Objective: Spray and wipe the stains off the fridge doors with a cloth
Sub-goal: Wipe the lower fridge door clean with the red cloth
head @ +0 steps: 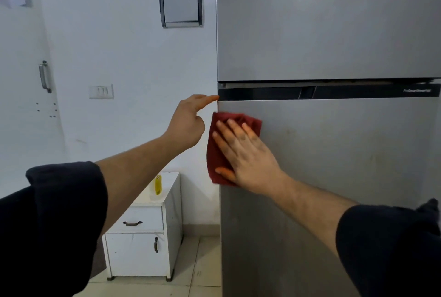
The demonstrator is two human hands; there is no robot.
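Nearest the lens: dark sleeves pushed back on both forearms, reaching toward the fridge. Right hand laid flat, fingers spread and released, gripping nothing, pressing the red cloth against the lower fridge door at its upper left corner, just under the dark handle strip. Left hand loosely curled, holding nothing, one fingertip touching the door's left edge at the gap below the upper fridge door. Faint yellowish marks noted to the right of the cloth on the lower door; not yet reached. Yellow spray bottle standing on the white cabinet beside the fridge, well apart from both hands. Risks judged: cloth pinned by palm pressure only, liable to bunch or slip off the door edge if swept leftward; dry wiping likely to smear rather than lift stains; left fingertip liable to be pinched at the gap should the door shift; fresh fingerprints possible on the steel.
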